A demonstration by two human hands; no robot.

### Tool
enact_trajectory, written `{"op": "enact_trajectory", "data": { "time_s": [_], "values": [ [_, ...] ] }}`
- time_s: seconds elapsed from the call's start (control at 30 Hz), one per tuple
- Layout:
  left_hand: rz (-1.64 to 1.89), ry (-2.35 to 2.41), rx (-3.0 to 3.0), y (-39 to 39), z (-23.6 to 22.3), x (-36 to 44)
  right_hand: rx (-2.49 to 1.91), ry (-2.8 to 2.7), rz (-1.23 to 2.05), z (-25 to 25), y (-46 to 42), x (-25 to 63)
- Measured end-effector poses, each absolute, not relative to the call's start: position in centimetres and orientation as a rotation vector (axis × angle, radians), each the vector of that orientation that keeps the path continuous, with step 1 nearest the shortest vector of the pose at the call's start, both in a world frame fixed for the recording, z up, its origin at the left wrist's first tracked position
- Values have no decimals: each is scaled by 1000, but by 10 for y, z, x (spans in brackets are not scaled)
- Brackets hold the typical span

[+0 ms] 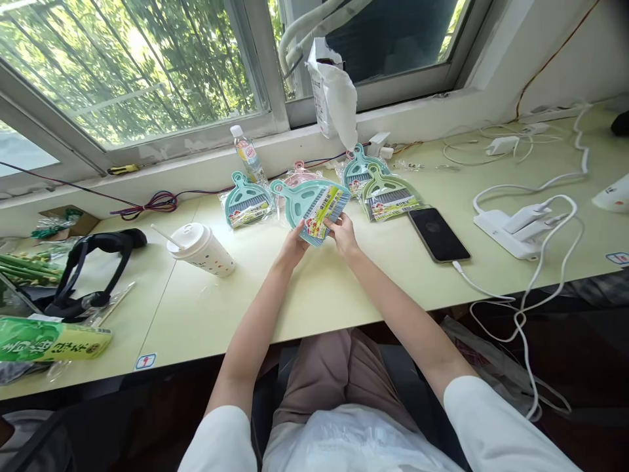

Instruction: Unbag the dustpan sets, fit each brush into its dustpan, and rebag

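Both my hands hold a light-green mini dustpan and brush set point(310, 204), tilted above the desk. It carries a yellow printed label, and its grey-blue bristles show along the right side. My left hand point(293, 244) grips the lower left edge, while my right hand point(343, 234) pinches the lower right edge by the label. Behind lie similar wrapped sets: a blue-green one point(247, 200) to the left, a pink one point(301, 174) partly hidden behind the held set, another blue-green one point(362, 167), and an olive-green one point(388, 195) to the right.
A lidded cup with straw point(201, 250) and a drink bottle point(248, 154) stand left. Black headphones point(93, 262) and a green packet point(54, 339) lie farther left. On the right are a charging phone point(439, 235), a power strip point(511, 231) and looping white cables.
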State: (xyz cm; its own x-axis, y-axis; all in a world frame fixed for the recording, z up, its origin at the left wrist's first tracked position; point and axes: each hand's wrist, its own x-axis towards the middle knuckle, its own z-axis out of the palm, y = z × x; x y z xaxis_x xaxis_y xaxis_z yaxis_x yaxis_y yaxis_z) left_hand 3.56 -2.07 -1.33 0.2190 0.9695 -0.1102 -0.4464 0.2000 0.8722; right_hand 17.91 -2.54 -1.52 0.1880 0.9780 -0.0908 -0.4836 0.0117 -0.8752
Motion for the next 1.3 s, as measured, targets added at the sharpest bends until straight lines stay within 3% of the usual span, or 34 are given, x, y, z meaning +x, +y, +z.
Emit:
{"op": "enact_trajectory", "data": {
  "time_s": [0.2, 0.43, 0.6, 1.03, 1.3],
  "values": [
    [1311, 647, 875, -26, -5, 41, -925, -622, 1261, -20, -24, 177],
    [1437, 830, 962, -34, -15, 58, -924, -541, 1240, -15, -29, 172],
    [1589, 1003, 1088, -27, -22, 53, -897, -562, 1397, -9, -29, 173],
    [1512, 896, 1534, -32, -21, 55, -980, -264, 1367, -9, -13, 208],
    [1592, 967, 1443, -22, -16, 41, -752, -561, 1464, -11, -13, 203]
  ]
}}
